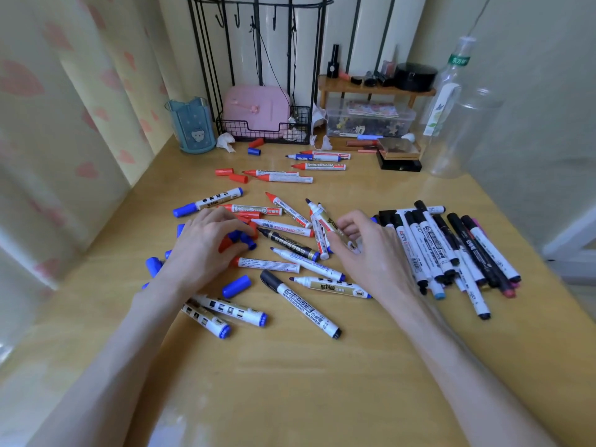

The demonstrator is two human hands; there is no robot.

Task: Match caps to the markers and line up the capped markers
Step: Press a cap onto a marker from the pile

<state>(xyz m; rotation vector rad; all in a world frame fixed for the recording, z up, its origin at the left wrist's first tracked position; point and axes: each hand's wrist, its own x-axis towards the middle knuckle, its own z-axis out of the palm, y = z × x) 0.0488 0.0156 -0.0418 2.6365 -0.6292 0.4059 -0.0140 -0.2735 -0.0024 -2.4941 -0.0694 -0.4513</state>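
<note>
Caps (245, 241) sit gripped in left hand (206, 250); right hand (371, 256) pinches gold-labelled marker (327, 221); wooden tabletop (290, 382) shows between forearms

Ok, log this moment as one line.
left hand: gripping loose caps | right hand: pinching uncapped marker | capped markers: piled right | stage: matching

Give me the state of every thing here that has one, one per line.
left hand, fingers curled over loose caps
right hand, grips the gold-label marker
gold-label marker, uncapped
marker pile, capped
front black marker, capped
back red markers, uncapped
lone blue cap, off any marker
</note>
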